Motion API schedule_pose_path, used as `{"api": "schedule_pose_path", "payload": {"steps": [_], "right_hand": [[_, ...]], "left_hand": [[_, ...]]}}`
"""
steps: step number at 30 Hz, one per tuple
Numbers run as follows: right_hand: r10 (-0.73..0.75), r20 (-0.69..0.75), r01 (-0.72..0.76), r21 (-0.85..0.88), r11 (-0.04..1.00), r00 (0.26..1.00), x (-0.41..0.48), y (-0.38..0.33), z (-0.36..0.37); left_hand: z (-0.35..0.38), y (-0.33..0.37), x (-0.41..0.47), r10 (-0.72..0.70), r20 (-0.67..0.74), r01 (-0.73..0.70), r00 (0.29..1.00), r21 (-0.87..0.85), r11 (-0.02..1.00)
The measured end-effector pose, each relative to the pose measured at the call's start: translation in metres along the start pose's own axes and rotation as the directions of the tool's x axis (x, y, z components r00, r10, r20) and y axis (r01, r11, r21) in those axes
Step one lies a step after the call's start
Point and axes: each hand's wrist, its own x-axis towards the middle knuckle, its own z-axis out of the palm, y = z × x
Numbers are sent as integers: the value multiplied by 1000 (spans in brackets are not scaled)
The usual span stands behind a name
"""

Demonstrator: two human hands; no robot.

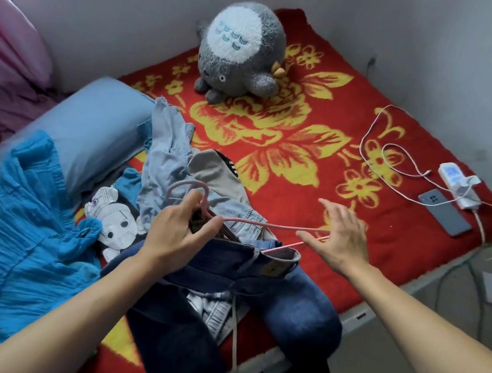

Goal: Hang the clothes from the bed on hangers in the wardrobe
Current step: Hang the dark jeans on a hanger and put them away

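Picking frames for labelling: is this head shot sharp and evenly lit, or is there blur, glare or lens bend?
Head view: soft, even daylight, no glare or hard shadows; wide-angle bend bows the bed and wall lines; the pink curtain at left is smeared; the left hand, right hand and pink hanger are fairly sharp.

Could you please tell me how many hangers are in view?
1. The pink hanger lies over the dark jeans, its neck pinched by the left hand, its far end at the right hand. Others could be hidden under the clothes.
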Motion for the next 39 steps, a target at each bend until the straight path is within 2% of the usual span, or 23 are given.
{"api": "schedule_pose_path", "payload": {"steps": [2,3,5,6,7,9,10,11,13,14,15,16,17,18,19,21,22,24,26,29,32,36,39], "right_hand": [[194,56,-202,208,957,979,-6,6,10],[271,139,-304,379,874,953,-9,2,15],[278,375,-466,668,580,884,-13,-13,23],[224,507,-547,687,479,833,-14,-19,31],[126,626,-606,655,450,770,-16,-26,35],[-19,772,-664,560,495,636,-18,-37,51],[0,776,-656,534,532,631,-20,-39,65],[45,750,-667,556,495,659,-21,-42,76],[187,708,-723,609,327,681,-21,-49,87],[233,698,-732,608,308,678,-23,-53,90],[245,684,-717,582,383,687,-24,-54,93],[253,667,-669,491,558,701,-25,-54,96],[253,640,-549,317,774,725,-29,-55,96],[271,603,-402,90,911,750,-33,-56,95],[295,559,-303,-81,949,775,-38,-54,93],[378,509,-345,-162,924,773,-40,-42,89],[406,503,-440,-56,896,763,-37,-35,81],[428,521,-607,240,758,739,-22,-21,63],[428,439,-599,407,690,790,0,-13,34],[330,253,-414,468,781,909,32,-26,-16],[200,165,-254,452,855,966,46,-57,-54],[2,71,-28,372,928,998,41,-117,-82],[-250,152,184,352,918,956,27,-154,-75]], "left_hand": [[-1,1,-1,-36,-56,37,998,7,999],[0,2,-2,-41,-68,41,997,8,999],[-1,5,-6,-46,-58,47,997,17,999],[-3,5,-8,-58,-52,59,997,20,998],[-7,5,-10,-71,-54,73,996,27,997],[-16,4,-14,-98,-82,99,992,19,995],[-22,4,-15,-113,-95,114,989,3,993],[-26,3,-17,-127,-103,128,987,-5,992],[-34,6,-22,-127,-101,128,987,-1,992],[-36,6,-24,-114,-94,114,989,0,993],[-38,7,-27,-100,-85,100,991,-7,995],[-39,6,-29,-91,-76,90,993,-19,996],[-41,4,-31,-84,-72,82,994,-33,996],[-42,1,-33,-81,-73,78,994,-47,996],[-44,-2,-34,-78,-80,74,994,-54,996],[-50,-11,-37,-58,-92,56,994,-27,998],[-52,-17,-39,-50,-92,50,995,0,999],[-54,-32,-44,-36,-71,40,997,59,997],[-49,-43,-49,-12,-42,16,999,103,995],[-34,-48,-51,29,7,-30,1000,186,982],[-25,-46,-48,54,47,-65,997,280,958],[-24,-30,-31,2,45,-12,999,232,973],[-34,-22,-17,-64,22,62,998,93,994]]}}
